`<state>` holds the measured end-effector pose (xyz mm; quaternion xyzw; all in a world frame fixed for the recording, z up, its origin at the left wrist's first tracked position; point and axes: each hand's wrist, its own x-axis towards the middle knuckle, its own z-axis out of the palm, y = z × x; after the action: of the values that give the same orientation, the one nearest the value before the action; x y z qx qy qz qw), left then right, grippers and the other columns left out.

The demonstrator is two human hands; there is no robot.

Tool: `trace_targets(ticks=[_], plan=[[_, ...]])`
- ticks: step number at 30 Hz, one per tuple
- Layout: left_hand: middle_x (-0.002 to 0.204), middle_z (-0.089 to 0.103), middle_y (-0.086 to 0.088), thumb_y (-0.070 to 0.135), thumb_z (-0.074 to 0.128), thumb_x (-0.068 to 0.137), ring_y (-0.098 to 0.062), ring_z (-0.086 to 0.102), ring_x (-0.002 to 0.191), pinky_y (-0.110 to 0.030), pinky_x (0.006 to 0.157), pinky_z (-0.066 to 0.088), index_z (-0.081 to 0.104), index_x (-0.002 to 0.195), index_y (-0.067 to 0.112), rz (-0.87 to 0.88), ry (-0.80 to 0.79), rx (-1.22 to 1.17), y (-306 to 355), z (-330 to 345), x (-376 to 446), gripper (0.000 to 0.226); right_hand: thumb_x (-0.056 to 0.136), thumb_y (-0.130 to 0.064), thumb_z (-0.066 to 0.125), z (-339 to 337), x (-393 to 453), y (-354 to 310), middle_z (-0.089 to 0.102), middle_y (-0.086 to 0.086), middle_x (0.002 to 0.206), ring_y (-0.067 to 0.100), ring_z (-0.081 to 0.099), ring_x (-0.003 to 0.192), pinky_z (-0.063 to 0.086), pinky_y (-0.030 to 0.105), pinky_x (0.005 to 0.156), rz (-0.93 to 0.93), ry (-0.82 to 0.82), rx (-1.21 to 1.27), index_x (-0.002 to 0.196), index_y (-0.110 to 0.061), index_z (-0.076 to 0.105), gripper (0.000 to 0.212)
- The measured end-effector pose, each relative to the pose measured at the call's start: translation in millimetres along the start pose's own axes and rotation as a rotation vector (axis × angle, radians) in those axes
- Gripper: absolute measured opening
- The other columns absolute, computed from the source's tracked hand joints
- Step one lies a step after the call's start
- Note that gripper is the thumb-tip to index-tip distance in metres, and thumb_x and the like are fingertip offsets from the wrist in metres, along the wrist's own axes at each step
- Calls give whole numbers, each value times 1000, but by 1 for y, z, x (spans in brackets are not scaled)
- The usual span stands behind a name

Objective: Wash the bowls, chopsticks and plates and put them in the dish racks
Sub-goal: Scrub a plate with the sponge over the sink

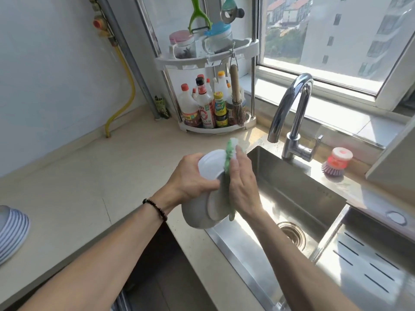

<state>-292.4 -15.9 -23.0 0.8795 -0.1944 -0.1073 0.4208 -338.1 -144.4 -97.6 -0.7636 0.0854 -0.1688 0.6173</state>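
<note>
The white bowl (202, 212) is held on edge above the left rim of the sink (298, 198), over the counter edge. The left hand (190, 176) grips its rim with curled fingers. The right hand (241, 185) presses a green-and-white scouring cloth (230, 153) against the bowl, fingers extended. The faucet (292, 113) stands behind the sink, a dish brush (336, 162) beside it. Stacked plates (11, 232) rest far left on the counter (89, 176).

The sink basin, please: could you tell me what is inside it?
Inside the sink basin only the drain strainer shows; the right hand and forearm cover part of its floor.
</note>
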Motion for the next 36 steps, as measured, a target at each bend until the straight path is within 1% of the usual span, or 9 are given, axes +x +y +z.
trace_targets(ticks=[3,7,9,14,17,22,25,31,36], plan=[[82,70,4,14,89,62,-9,64,71,-19,58,49,65,86,22,-43,21,-54,-4,-2,0,35,106,-39,36,2,-8,-1,0,-5,168,-2,-1,148,2,10,116,-101,-115,-74,158,-26,20,56],[80,71,4,15,81,56,-7,65,68,-21,59,52,66,87,21,-30,13,-139,0,-8,-3,35,90,-56,63,-18,15,0,30,6,161,14,32,142,31,37,114,-9,144,-128,120,-20,61,47],[78,70,6,10,84,58,-3,64,65,-21,58,51,66,86,21,-23,10,-148,3,-4,-4,35,87,-58,56,-10,18,-12,46,8,149,25,45,132,39,39,105,47,169,-84,111,-18,51,47],[83,68,4,2,85,68,-6,64,70,-17,58,49,61,86,25,41,-23,-69,9,-3,-6,38,95,-54,34,-5,17,-12,52,-3,128,15,50,116,39,34,99,4,115,-57,136,-24,50,53],[89,67,3,4,85,67,-14,65,78,-16,59,49,58,88,30,92,-52,2,11,-5,-8,43,88,-60,29,-17,33,-9,62,8,115,28,58,109,45,46,100,213,141,63,115,-20,62,58],[90,64,6,12,87,66,-13,65,79,-17,59,51,56,93,27,153,-38,52,16,-3,-9,44,82,-72,44,-1,23,-21,57,5,115,24,59,107,49,45,97,138,225,129,97,-43,60,36],[93,65,4,11,86,66,-9,66,81,-17,61,52,58,100,25,187,-45,-22,17,-9,-14,46,79,-72,48,-15,33,-9,72,5,91,29,68,92,53,50,90,345,233,331,83,-21,70,56],[102,68,3,35,85,54,-14,69,91,-28,70,59,60,106,35,89,-190,-48,10,-18,-15,58,97,-41,61,-34,45,-8,44,-1,55,11,40,48,34,18,48,300,143,190,60,-14,48,47],[94,69,-5,17,85,58,-26,70,84,-48,73,60,64,100,19,37,-329,241,24,-9,10,47,95,-41,62,-27,45,-21,39,-7,47,15,38,46,35,36,52,60,25,-32,51,-21,40,53]])
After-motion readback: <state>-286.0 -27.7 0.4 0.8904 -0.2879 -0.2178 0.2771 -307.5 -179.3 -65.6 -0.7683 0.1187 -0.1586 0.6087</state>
